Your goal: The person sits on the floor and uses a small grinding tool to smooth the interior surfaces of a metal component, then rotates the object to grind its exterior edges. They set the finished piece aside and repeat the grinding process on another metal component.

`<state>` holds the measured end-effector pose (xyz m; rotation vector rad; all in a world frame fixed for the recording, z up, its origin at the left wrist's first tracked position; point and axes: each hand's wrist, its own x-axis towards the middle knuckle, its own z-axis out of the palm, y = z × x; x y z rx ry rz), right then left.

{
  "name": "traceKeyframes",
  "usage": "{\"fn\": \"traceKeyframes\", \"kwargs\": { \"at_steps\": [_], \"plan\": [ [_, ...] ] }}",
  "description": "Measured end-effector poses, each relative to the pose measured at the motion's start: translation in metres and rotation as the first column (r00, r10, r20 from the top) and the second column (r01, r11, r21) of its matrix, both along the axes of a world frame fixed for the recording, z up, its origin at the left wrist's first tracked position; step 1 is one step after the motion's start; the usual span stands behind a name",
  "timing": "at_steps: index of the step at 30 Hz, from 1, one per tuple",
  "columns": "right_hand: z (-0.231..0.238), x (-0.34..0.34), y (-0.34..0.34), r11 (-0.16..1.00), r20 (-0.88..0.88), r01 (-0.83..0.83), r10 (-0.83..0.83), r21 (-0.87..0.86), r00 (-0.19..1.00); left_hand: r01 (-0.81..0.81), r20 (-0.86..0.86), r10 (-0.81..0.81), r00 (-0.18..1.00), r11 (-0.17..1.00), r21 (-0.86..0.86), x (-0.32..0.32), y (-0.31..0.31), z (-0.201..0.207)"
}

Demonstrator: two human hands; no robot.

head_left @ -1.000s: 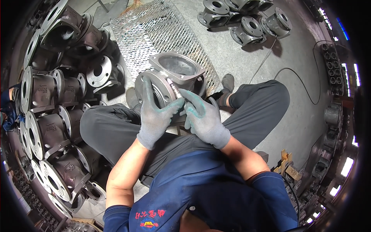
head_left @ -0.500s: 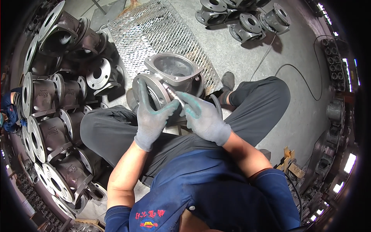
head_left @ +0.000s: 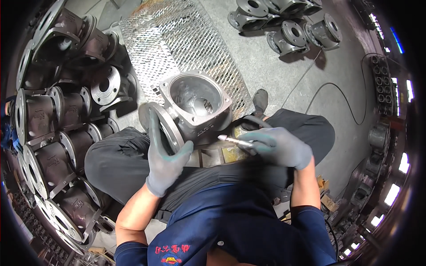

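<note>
A grey cast-metal valve body [head_left: 212, 123] sits between my knees, its square flanged opening turned upward and a round flange on its left side. My gloved left hand [head_left: 166, 165] is closed on that round flange, fingers along its face and thumb near its rim. To the right of the casting, my gloved right hand [head_left: 284, 147] wraps round a slim die grinder [head_left: 242, 142]. The grinder's pale pointed tip aims left and stands apart from the casting. My palm and fingers hide most of the tool's body.
Similar castings [head_left: 53, 164] are stacked close on my left, and several more [head_left: 288, 37] stand on the floor at the far right. An expanded-metal grating [head_left: 186, 40] lies ahead. A dark hose [head_left: 339, 88] curves over the floor on the right. Another person's blue sleeve [head_left: 9, 133] shows at the left edge.
My right hand has drawn the grinder away from the casting, to the right and nearer me. The casting has turned so more of its inside shows; my left hand stays on its flange.
</note>
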<state>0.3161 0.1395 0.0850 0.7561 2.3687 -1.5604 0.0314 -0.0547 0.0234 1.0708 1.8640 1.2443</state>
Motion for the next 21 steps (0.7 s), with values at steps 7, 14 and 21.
{"fn": "traceKeyframes", "kwargs": {
  "at_steps": [7,14,21],
  "plan": [
    [0.005,-0.009,0.044,0.890,0.118,0.441,-0.428,-0.114,0.896,0.066,-0.137,-0.067,0.988,0.998,-0.009,0.001,0.005,0.002],
    [-0.008,-0.014,0.058,0.883,0.189,0.466,-0.447,-0.066,0.874,0.107,-0.185,-0.105,0.977,0.994,0.003,0.004,0.005,0.000],
    [0.020,-0.037,0.098,0.967,0.272,0.030,-0.100,0.252,0.957,0.088,-0.055,-0.090,0.994,0.996,-0.031,0.013,0.002,-0.001]
  ]
}}
